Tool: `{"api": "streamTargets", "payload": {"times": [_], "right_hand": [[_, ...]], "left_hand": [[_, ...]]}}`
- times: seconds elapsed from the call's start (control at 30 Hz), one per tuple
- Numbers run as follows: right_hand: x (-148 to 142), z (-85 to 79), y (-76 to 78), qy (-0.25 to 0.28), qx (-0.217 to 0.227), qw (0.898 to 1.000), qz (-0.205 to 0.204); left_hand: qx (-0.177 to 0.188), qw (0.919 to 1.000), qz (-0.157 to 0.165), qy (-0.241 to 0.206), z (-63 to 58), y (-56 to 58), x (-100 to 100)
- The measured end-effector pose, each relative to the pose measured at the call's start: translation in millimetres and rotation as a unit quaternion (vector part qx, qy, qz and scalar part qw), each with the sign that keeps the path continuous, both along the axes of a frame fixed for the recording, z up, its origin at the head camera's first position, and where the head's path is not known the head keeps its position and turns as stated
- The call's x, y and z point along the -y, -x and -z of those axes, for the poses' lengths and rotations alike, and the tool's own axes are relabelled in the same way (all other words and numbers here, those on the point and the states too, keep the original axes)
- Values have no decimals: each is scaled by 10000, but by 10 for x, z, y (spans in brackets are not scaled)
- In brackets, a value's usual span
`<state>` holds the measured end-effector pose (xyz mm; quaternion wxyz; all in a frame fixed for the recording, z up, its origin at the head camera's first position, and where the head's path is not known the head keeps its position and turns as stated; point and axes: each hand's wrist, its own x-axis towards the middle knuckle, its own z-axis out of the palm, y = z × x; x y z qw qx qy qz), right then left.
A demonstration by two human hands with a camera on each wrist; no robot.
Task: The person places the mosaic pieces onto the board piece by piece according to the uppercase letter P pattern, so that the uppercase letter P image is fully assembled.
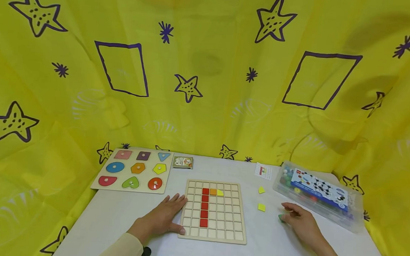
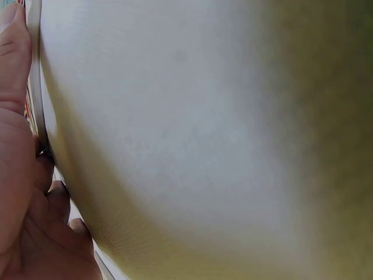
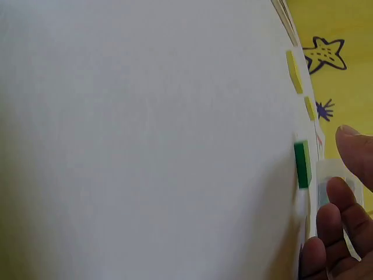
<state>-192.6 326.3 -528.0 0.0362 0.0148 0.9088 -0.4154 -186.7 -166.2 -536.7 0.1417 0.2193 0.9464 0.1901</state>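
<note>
My left hand (image 1: 162, 217) rests at the left edge of a wooden grid board (image 1: 221, 214), its fingers extended. A column of red square tiles (image 1: 204, 214) lies in the grid, with an orange tile (image 1: 213, 192) and a yellow tile (image 1: 220, 192) running right from the top one. My right hand (image 1: 301, 222) is right of the board with fingers loosely bent. A green tile (image 3: 302, 165) is on the table beside its fingertips; the right wrist view shows a gap between thumb and fingers. Two loose yellow pieces (image 1: 261, 207) lie between board and right hand.
Behind the yellow pieces is a small printed grid card (image 1: 263, 171). A clear plastic box (image 1: 321, 214) of coloured parts stands at the right. At the back left lie a shape puzzle board (image 1: 127, 170) and a small box (image 1: 183, 162). A yellow curtain (image 1: 205, 116) hangs behind.
</note>
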Motion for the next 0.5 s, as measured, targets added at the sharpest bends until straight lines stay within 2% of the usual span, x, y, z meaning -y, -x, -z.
{"api": "streamTargets", "payload": {"times": [0.2, 0.33, 0.5], "right_hand": [[-193, 44, -18, -242, 37, 9991, -347], [-213, 77, -10, -446, -34, 9974, -565], [-195, 107, 17, -761, -183, 9951, -612]], "left_hand": [[-21, 10000, 28, -69, 8, 3, 22], [-58, 9999, 78, -133, -1, -3, 27], [-43, 10000, 55, -70, -7, -5, 12]]}}
